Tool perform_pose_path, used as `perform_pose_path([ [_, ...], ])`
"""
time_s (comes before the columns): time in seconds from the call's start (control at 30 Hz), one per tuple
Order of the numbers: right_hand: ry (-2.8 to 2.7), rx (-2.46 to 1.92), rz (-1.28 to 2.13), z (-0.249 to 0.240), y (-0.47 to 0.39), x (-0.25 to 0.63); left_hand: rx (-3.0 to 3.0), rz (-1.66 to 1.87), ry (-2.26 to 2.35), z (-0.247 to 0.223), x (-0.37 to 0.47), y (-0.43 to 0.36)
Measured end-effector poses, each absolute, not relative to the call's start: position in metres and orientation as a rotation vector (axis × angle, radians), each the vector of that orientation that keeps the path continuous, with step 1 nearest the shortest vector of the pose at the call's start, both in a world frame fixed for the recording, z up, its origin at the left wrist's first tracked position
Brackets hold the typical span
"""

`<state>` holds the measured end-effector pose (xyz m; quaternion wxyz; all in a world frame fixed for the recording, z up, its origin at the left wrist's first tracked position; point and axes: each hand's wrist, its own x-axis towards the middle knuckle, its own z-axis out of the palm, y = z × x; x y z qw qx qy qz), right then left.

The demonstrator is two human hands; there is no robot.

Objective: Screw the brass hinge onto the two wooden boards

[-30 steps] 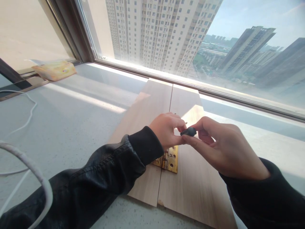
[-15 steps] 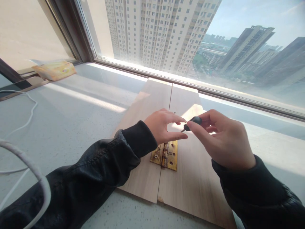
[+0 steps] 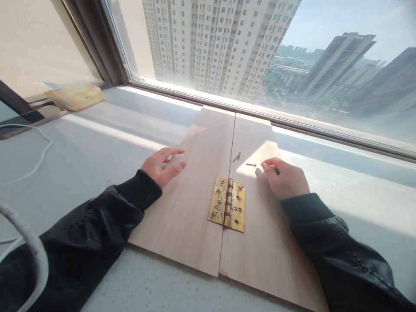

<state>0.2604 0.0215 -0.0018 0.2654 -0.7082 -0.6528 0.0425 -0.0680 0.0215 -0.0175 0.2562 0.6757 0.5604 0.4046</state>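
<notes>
My left hand [image 3: 162, 167] hangs over the outer edge of the left wooden board [image 3: 182, 216], fingers apart and holding nothing. At the right board [image 3: 253, 260], my right hand [image 3: 286, 175] is closed around a screwdriver [image 3: 277, 171]; only a bit of its dark handle shows, and its shaft is hidden. Just left of those fingertips lies a loose screw [image 3: 251, 164]. More loose screws [image 3: 237, 157] lie together near the seam. A worn brass hinge [image 3: 228, 203] spans the seam, with several screw heads in its left leaf and one at the top of its right leaf.
The boards lie on a speckled white sill [image 3: 107, 173] against the window frame [image 3: 182, 97]. A white cable [image 3: 35, 251] loops at the left. A yellowish packet [image 3: 76, 96] and a flat dark-screened device [image 3: 32, 120] sit in the back left corner.
My left hand has drawn back leftward, away from the hinge. The right hand has turned and moved slightly left and down with the screwdriver. The hinge and loose screws are now uncovered.
</notes>
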Motion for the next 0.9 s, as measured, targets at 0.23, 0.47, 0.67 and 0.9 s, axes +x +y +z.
perform_pose_path([
  [0.23, -1.971, -1.904, -0.020, -0.010, 0.023, 0.259, 1.614, 1.176, 1.558, -0.016, -0.062, 0.017],
  [0.47, -1.968, -1.871, -0.007, -0.008, 0.023, 0.260, 1.620, 1.208, 1.612, -0.012, -0.061, 0.014],
  [0.67, -1.995, -1.845, -0.005, -0.004, 0.020, 0.254, 1.622, 1.185, 1.640, -0.011, -0.061, 0.014],
  [0.9, -2.092, -1.784, -0.005, -0.002, 0.018, 0.250, 1.620, 1.173, 1.642, -0.014, -0.062, 0.015],
])
